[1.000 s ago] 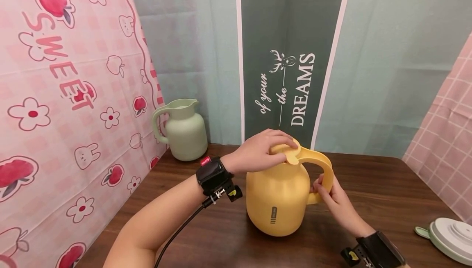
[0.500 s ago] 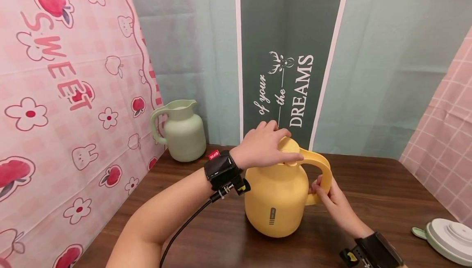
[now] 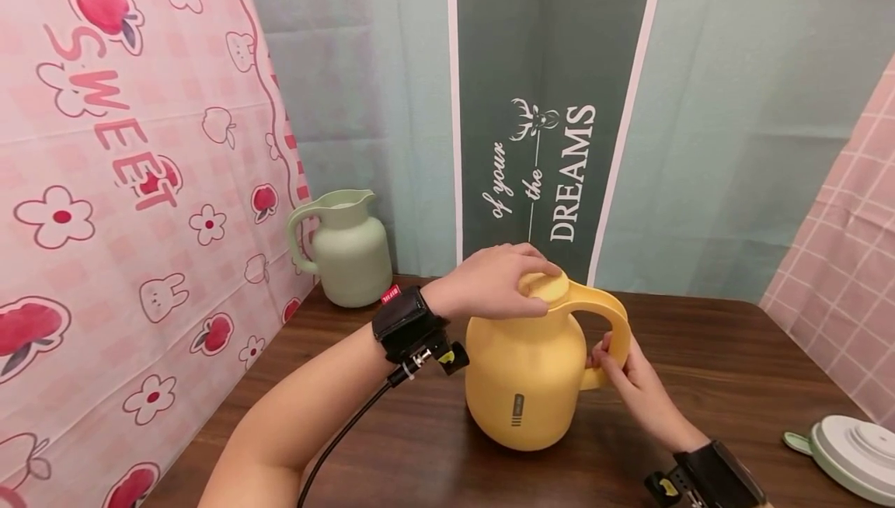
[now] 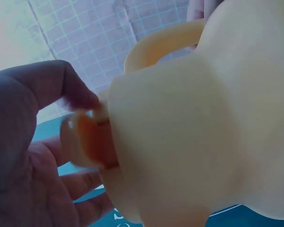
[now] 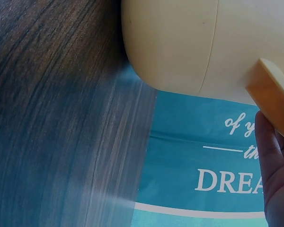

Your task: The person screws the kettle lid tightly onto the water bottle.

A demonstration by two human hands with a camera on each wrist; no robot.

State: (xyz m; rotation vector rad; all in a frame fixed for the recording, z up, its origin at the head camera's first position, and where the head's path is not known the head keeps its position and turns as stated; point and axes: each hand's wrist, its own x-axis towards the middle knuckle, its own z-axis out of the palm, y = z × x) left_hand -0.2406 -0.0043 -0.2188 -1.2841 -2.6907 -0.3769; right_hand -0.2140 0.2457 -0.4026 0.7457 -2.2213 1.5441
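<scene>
A yellow thermos jug [image 3: 524, 384] stands upright on the dark wooden table [image 3: 419, 446]. My left hand [image 3: 492, 283] lies over its top and holds the yellow lid [image 3: 548, 287] between thumb and fingers. In the left wrist view, that lid [image 4: 75, 144] is blurred, with the thumb at one side and the fingers round the other. My right hand [image 3: 639, 387] grips the lower part of the jug's looped handle [image 3: 607, 306]. Fingers [image 5: 270, 142] of this hand show against the handle's lower end in the right wrist view.
A green jug [image 3: 353, 259] without a lid stands at the back left, near the pink printed cloth [image 3: 161, 259]. At the right edge lies a green and white lid [image 3: 856, 454]. A black cable [image 3: 343, 434] runs along the left forearm.
My left hand turned to the right over the lid with its thumb extended, then came back left and drew its thumb in. The right hand and jug stay in place.
</scene>
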